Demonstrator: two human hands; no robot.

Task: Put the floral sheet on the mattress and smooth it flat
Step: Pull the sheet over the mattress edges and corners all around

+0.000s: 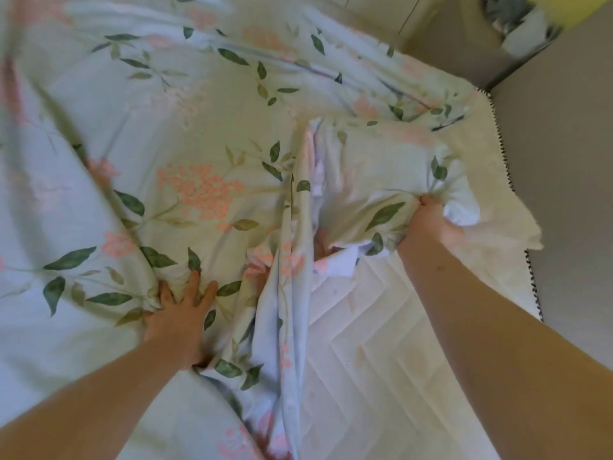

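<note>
The floral sheet [185, 161], pale green with pink blossoms and dark leaves, covers most of the mattress and lies in long wrinkles. A folded ridge of it runs down the middle. The white quilted mattress [371, 366] shows bare at the lower right. My left hand [180, 313] rests flat on the sheet with fingers spread, pressing it down. My right hand [431, 224] grips a bunched corner of the sheet near the mattress's right side, fingers curled into the cloth.
A grey floor [564, 161] lies beyond the mattress's right edge, which has a dark-and-white trim [504, 161]. A pale cupboard or wall [398, 18] stands at the top, and a blurred heap of things [517, 24] sits in the top right corner.
</note>
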